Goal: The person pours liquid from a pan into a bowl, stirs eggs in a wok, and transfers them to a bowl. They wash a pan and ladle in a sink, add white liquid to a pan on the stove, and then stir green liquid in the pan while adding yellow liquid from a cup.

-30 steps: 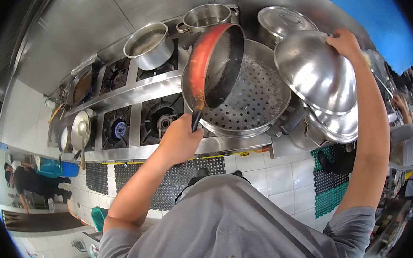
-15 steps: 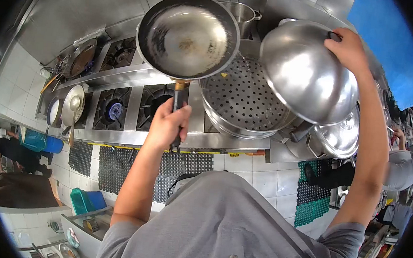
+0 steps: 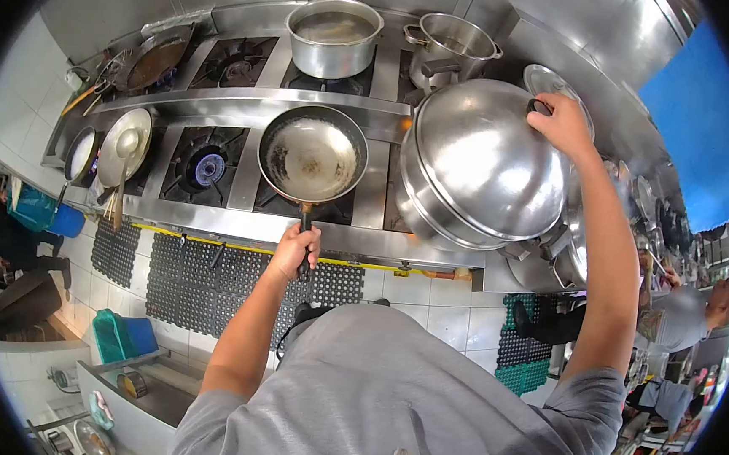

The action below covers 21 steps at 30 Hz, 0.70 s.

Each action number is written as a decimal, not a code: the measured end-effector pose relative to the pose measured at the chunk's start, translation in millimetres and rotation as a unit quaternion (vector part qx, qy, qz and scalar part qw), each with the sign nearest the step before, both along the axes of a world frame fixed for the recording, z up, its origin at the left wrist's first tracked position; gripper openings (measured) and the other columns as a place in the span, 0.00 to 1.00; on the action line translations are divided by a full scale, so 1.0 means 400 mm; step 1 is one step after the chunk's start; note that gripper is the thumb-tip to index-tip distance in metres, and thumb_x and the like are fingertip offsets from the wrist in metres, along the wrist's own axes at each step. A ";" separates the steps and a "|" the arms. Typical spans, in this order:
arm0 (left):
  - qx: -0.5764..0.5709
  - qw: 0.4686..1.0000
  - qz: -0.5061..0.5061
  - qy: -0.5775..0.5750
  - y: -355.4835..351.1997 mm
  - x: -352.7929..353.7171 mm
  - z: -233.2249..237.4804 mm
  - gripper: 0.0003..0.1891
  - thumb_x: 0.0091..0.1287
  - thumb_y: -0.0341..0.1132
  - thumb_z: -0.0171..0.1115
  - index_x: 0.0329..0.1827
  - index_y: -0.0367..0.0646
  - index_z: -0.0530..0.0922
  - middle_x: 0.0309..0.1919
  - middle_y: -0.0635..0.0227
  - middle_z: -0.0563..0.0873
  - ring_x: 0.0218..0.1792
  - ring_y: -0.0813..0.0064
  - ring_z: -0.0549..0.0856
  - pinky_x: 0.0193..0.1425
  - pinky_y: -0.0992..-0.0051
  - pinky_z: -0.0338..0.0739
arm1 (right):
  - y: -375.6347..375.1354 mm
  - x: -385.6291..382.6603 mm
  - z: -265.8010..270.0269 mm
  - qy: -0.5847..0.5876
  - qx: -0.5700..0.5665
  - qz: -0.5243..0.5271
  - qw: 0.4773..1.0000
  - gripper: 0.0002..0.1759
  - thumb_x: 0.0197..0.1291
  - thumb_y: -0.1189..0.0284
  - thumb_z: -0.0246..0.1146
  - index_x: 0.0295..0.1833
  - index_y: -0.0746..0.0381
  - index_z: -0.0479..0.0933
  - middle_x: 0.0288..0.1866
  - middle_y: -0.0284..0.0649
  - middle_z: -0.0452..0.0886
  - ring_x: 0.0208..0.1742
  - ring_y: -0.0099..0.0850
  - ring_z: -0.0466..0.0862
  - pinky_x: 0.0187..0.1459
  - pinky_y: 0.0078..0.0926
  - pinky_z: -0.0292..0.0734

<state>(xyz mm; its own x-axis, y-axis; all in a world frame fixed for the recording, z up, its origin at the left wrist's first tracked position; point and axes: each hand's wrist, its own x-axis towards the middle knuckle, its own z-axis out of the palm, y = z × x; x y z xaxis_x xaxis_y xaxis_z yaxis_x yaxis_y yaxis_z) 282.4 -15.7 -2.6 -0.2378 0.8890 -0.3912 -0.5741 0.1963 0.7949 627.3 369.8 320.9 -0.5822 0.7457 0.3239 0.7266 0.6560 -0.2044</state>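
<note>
My left hand [image 3: 298,250] is wrapped round the black handle of a frying pan [image 3: 312,158], which overlaps a front burner in this view. The pan's inside is bare metal with dark scorch marks and a dark rim. At the right, my right hand [image 3: 562,123] grips the black knob of a domed metal lid [image 3: 492,156]. That lid sits over a wide steamer pot [image 3: 421,206], hiding its perforated tray. To the pan's left, a front burner [image 3: 208,168] shows a blue flame.
Behind the pan stand a large pot [image 3: 332,60] and a two-handled pot [image 3: 470,45]. On the left are a shallow pan with a ladle [image 3: 128,139] and a wok [image 3: 152,65]. Rubber mats [image 3: 209,280] cover the floor. A person [image 3: 684,317] is at the far right.
The frying pan has come down and nearer to me, uncovering the large pot behind it. My right hand has lowered the lid onto the steamer pot.
</note>
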 end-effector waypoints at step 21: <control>-0.184 0.980 -0.079 -0.014 -0.290 -0.296 -0.202 0.28 0.80 0.59 0.60 0.55 0.37 0.78 0.28 0.67 0.82 0.24 0.71 0.86 0.28 0.69 0.85 | -0.026 -0.036 -0.026 -0.004 -0.068 -0.131 0.989 0.31 0.54 0.62 0.73 0.60 0.71 0.86 0.45 0.47 0.91 0.46 0.34 0.89 0.53 0.31 0.81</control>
<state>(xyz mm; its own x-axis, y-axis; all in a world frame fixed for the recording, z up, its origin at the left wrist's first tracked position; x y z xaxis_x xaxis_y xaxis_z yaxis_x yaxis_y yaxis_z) 164.2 -131.6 -83.2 -0.0941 0.7109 -0.6969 -0.5342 0.5547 0.6379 613.0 359.4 310.6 -0.3645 0.9080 0.2065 0.8703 0.4110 -0.2713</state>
